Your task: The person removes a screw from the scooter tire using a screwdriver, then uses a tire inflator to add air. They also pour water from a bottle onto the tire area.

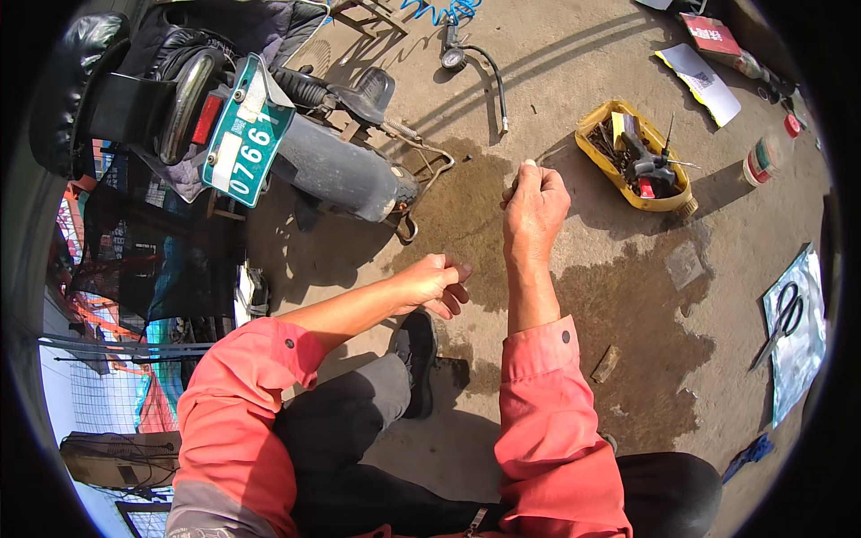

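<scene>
My right hand (pixel 535 204) is raised over the wet patch of ground, its fingers closed in a pinch with the thumb on top. Something dark and small shows at its left side, too little to name. Lower and to the left, my left hand (pixel 434 284) has its fingers curled and the thumb bent over them; whatever they hold, if anything, is hidden. Beyond both hands stands the rear of a scooter (pixel 336 179) with a green number plate (pixel 249 132). To the right of my right hand lies a cut-open yellow plastic jug (pixel 662 203) full of tools and small metal parts.
A tyre inflator gauge (pixel 454 59) with a black hose lies at the far side, near a blue coiled hose (pixel 439 11). At right are a clear jar (pixel 761 160), and black-handled scissors (pixel 786 314) on a silver bag (pixel 801 354). A small block (pixel 606 364) lies on the wet concrete.
</scene>
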Available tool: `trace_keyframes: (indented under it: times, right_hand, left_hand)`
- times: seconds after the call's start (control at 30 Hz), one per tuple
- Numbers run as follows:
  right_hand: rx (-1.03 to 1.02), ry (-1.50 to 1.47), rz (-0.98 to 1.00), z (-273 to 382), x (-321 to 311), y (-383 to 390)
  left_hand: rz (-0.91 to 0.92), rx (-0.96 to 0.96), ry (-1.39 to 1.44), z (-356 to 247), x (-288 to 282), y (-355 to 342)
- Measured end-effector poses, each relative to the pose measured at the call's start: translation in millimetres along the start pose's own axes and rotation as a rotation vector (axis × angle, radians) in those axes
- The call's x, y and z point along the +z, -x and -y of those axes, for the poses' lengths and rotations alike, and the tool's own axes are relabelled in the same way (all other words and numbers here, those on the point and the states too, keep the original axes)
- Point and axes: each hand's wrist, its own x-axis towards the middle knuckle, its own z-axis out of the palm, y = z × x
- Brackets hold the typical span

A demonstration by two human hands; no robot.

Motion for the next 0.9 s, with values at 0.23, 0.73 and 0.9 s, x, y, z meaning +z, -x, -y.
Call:
trace_keyframes:
  times: [0.23, 0.73, 0.9]
  right_hand:
    - [-0.001, -0.199, 0.185, 50.3, 37.6, 41.9]
    - [-0.169, 0.116, -0.122, 91.4, -109.8, -60.7]
    - [-0.277, 0.450, -0.201, 137.7, -136.9, -63.5]
  left_hand:
    - [0.001, -0.081, -0.519, -14.7, 39.6, 87.3]
    - [0.490, 0.552, -1.052, -48.9, 132.4, 50.6]
    - [0.555, 0.773, -0.810, -47.1, 127.5, 31.9]
